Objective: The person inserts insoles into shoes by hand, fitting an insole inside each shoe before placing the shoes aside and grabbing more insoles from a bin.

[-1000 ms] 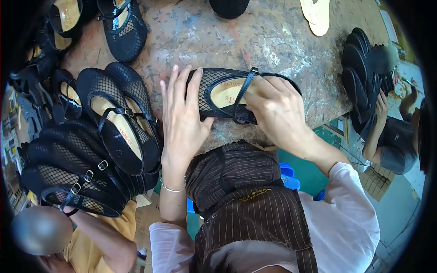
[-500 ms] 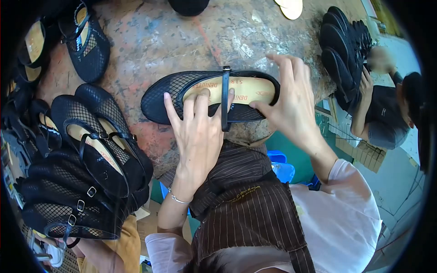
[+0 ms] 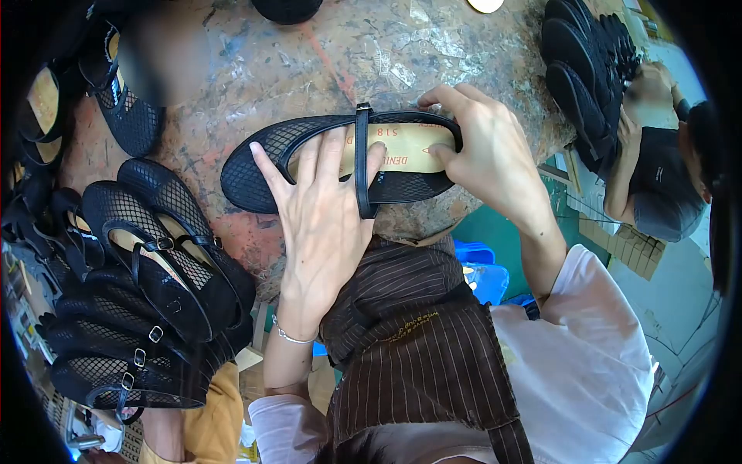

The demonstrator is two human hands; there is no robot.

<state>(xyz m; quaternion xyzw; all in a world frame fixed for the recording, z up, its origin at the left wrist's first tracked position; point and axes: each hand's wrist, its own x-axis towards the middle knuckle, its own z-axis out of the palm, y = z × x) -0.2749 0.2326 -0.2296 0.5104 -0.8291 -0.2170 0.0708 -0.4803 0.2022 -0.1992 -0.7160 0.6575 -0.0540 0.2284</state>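
A black mesh Mary Jane shoe [image 3: 408,188] lies sole down on the worktable, its toe pointing left. A pale insole [image 3: 417,138] with red lettering shows inside it. Across the opening runs a narrow black strap [image 3: 361,158] with a small buckle. My left hand [image 3: 321,209] holds the front half, with fingers reaching into the opening, the thumb on the insole beside the strap, and the little finger resting outside on the toe mesh. At the heel, my right hand [image 3: 495,143] grips the rim, thumb inside on the insole and fingers curled over the far edge.
Several black mesh shoes [image 3: 116,309] are stacked at the left, with a single shoe [image 3: 139,124] behind them. More black shoes [image 3: 580,93] line the paint-stained table's [image 3: 348,62] right edge. A person [image 3: 657,178] sits beyond it. A blue stool [image 3: 487,282] stands below.
The view has shifted a little, and the shoe appears slightly farther left. My right hand has come down from a spread pose, its fingers now curled around the heel. My left hand stays in the shoe.
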